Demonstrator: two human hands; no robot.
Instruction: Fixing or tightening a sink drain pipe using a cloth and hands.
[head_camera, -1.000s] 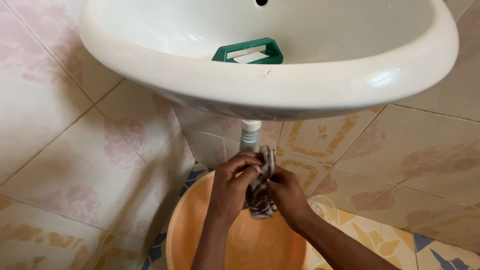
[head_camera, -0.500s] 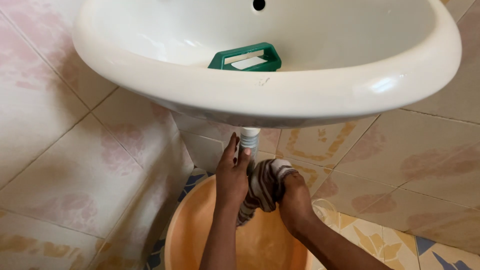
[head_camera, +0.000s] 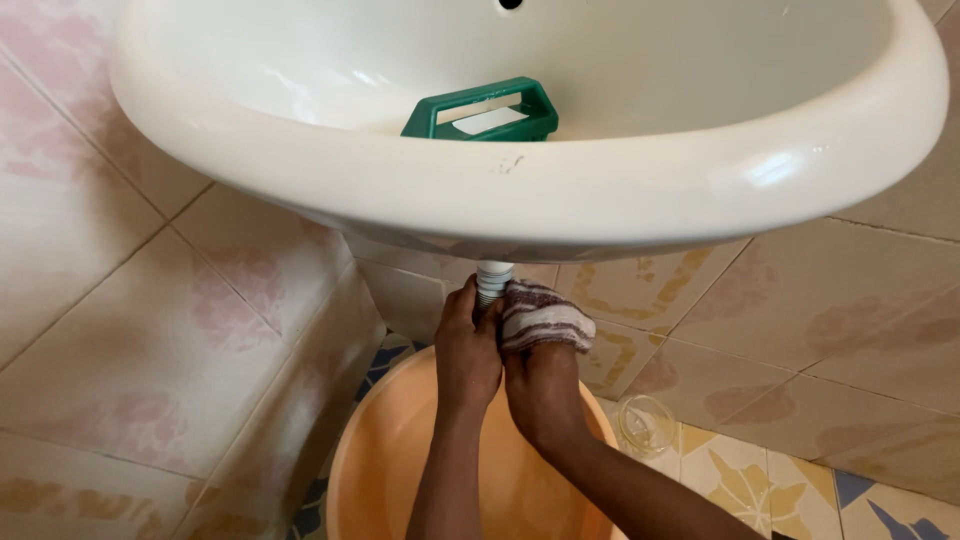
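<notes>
wiping the drain pipe (head_camera: 492, 280) just under the sink (head_camera: 560, 200): the right hand (head_camera: 540, 385) presses a striped rag (head_camera: 540, 315) against it, fingers closed on the cloth, while the left hand (head_camera: 468, 345) clasps the pipe. an orange basin (head_camera: 375, 470) sits below. next calls for rubbing down along the pipe, by my judgement.

Sink (head_camera: 620, 190) uppermost, soap holder (head_camera: 480, 108) lying in its bowl. Drain pipe (head_camera: 492, 280) directly beneath sink. Left hand (head_camera: 467, 345) and right hand (head_camera: 540, 385) side by side on pipe, cloth (head_camera: 540, 315) on right hand. Basin (head_camera: 385, 470) on floor (head_camera: 800, 480) below hands; glass jar (head_camera: 645, 425) right of basin.
</notes>
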